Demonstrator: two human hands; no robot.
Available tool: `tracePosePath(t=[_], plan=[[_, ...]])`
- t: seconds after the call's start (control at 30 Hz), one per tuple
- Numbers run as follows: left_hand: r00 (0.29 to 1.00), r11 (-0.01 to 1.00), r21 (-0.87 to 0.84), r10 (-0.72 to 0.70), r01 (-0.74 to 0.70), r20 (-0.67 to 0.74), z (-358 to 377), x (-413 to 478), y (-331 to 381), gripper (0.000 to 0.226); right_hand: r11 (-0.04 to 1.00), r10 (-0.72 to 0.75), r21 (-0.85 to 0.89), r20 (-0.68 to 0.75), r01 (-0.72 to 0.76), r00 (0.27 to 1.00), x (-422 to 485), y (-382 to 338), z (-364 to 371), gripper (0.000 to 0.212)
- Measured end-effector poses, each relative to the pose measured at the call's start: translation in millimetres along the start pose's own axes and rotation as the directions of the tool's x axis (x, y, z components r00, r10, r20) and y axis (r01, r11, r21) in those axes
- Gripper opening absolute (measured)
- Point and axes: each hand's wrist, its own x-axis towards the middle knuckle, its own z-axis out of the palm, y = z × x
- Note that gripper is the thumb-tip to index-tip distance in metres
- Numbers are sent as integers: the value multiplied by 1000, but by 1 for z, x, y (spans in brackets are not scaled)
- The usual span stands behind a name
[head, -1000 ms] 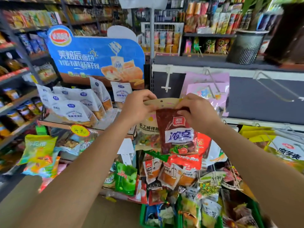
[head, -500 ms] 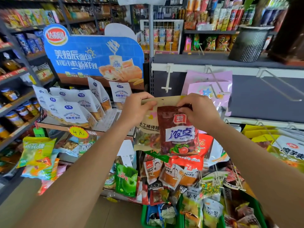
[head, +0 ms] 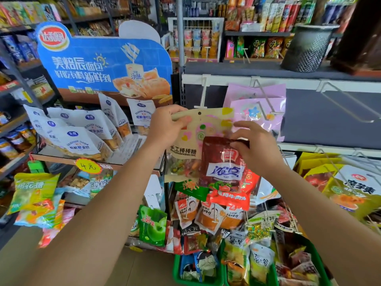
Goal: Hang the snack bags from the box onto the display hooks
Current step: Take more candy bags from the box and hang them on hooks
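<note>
We see two bare forearms (head: pixel 92 203), broad near the lens and narrowing to the wrists. The left hand (head: pixel 165 126) and right hand (head: pixel 257 149) are bare as well, fingers (head: pixel 242 125) short and rounded.

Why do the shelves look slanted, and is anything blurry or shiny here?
Head view: the wide-angle lens slants the left shelves; the yellow bag near the edge is smeared; the dark red snack bag in the right hand and beige lollipop bag in the left hand are sharp; glare streaks the red bag's film; light is even, shadows soft.
</note>
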Motion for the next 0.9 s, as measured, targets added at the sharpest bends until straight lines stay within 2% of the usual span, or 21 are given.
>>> tracePosePath(t=[0.17,0.27,0.8,0.9], plan=[[999,999,23,23,-24,41,3,4,5,8,1000,-24,6,90,24,996,-16,9,3,15],[999,999,50,15,-18,52,7,7,3,8,1000,16,12,101,-17,995,-19,14,2,15],[999,999,53,-3,1,38,14,16,-3,10,997,65,-60,195,-54,979,-36,14,-5,9],[1000,999,37,-12,12,2,20,23,-9,16,994,77,-88,214,-59,974,-39,13,-6,8]])
